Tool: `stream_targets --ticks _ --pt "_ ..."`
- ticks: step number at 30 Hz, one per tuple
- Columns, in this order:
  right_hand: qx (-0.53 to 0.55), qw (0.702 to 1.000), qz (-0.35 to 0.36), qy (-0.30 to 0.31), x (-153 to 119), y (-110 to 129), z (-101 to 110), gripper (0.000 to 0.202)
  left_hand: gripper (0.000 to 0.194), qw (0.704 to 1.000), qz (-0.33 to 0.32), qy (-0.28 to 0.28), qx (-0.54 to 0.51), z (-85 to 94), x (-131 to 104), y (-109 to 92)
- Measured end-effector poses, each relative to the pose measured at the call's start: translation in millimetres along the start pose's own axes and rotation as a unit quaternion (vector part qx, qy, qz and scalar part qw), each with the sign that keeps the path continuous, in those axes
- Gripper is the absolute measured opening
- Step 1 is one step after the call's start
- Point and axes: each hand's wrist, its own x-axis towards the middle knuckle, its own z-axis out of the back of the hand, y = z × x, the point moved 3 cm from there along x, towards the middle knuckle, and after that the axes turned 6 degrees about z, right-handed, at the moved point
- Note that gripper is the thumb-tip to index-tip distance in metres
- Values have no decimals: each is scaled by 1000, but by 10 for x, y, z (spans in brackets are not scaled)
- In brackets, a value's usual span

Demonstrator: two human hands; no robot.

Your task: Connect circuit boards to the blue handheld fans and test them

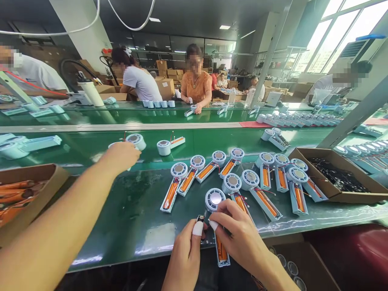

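Note:
At the table's near edge, my left hand pinches a small black part between its thumb and fingers. Close beside it, my right hand is closed in a pinch; a small white tip shows at its fingertips. Both thumbs have white coverings. Between and behind the hands lies a light blue unit with a round head and a handle holding an orange battery. Several similar units lie just beyond, with orange batteries and thin red wires in their handles.
Another person's arm reaches in from the left to a round unit. A cardboard box of orange batteries is at left; a box of black parts is at right. People work across the green table.

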Motion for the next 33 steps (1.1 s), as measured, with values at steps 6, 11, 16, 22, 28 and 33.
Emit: stream_targets --ticks 6,11,16,22,28,33 --pt "-68 996 28 47 88 67 58 20 41 995 -86 -10 54 5 29 -152" --pt "-161 982 61 70 130 156 56 19 29 977 -152 -37 145 13 3 -101" --pt "-140 985 54 90 147 139 46 21 27 955 -198 0 222 64 19 -57" --pt "32 994 13 103 157 -39 138 22 27 948 -205 78 230 165 99 -149" --pt "66 991 32 108 148 -87 101 20 28 933 -224 89 266 189 102 -211" --pt "75 986 -9 148 184 -79 279 20 32 897 -297 16 326 156 -34 -147"
